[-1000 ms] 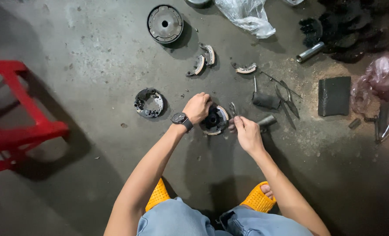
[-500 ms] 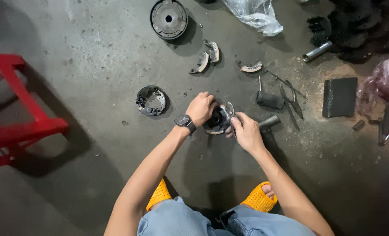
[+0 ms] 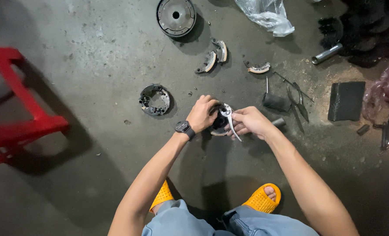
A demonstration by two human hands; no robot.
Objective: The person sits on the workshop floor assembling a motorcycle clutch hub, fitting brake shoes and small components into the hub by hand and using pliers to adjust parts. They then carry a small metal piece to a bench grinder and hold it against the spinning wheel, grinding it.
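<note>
The left hand point(image 3: 202, 113), a watch on its wrist, curls closed over a round dark metal part point(image 3: 219, 124) on the concrete floor point(image 3: 94, 65). Left of it lie a red stool point(image 3: 15, 113) and a ring-shaped plate point(image 3: 154, 99). Just right, the right hand point(image 3: 250, 121) is clenched around silver pliers point(image 3: 227, 116), their tips at the part's top edge. Beyond the hands sit a metal drum point(image 3: 175, 16) and curved shoes point(image 3: 214, 54); farther right, a black block point(image 3: 345, 100).
</note>
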